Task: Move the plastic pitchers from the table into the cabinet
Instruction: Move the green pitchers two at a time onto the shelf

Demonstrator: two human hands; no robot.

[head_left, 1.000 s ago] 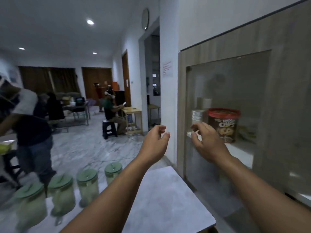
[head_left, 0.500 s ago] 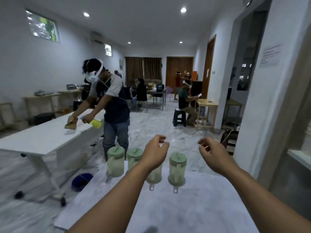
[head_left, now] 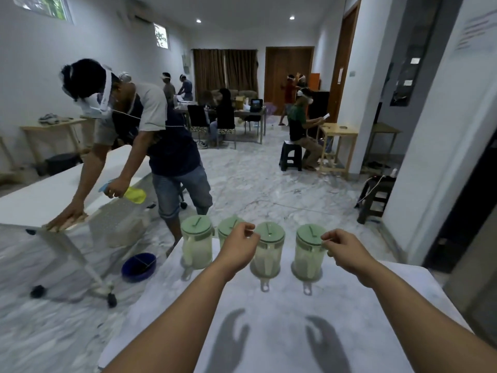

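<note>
1. Since the earlier frames the view has swung from the cabinet to the surface (head_left: 309, 332), and both hands have moved out to the row of pitchers.
2. Two hand shadows fall on the near part of the marble-patterned surface, below the forearms.
3. The left hand (head_left: 236, 249) hovers in front of the second pitcher (head_left: 228, 230), hiding most of it. Its grip is released, fingers curled loosely, holding nothing.
4. The right hand (head_left: 344, 251) is just beside the rightmost pitcher (head_left: 308, 251), fingertips at its lid edge. Its grip is released too, thumb and fingers apart. I cannot tell if they touch the lid.
5. Four clear pitchers with green lids stand upright in a row along the far part of the surface: the leftmost pitcher (head_left: 196, 243), the second, the third pitcher (head_left: 269, 251), and the rightmost. The handles of the third and the rightmost point toward the camera.
6. Left of the surface, a blue bowl (head_left: 138, 266) lies on the floor.
7. Farther left, a person (head_left: 150, 135) in a headset leans over a white table (head_left: 40, 195), wiping it and holding a yellow spray bottle (head_left: 133, 193).
8. At the back, more people sit at tables.
</note>
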